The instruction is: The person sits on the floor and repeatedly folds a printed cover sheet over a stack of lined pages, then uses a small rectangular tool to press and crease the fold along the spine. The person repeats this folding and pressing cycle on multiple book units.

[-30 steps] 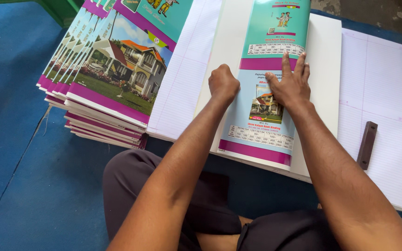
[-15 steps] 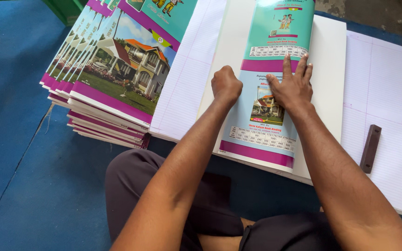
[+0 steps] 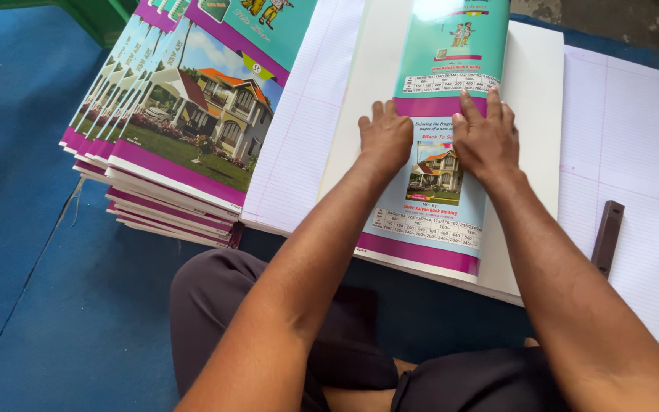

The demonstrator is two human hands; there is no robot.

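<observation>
Teal cover under both flat hands

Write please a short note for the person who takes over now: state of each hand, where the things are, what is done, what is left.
Left hand: palm down, fingers curled, pressing the teal printed cover.
Right hand: flat, fingers spread, on the same cover.
The cover lies on a white board over ruled sheets.
Done: a fanned stack of covered notebooks lies on the left.
Left: this cover is under the hands, not on the stack yet.
A dark bar tool lies on the right, untouched.
</observation>
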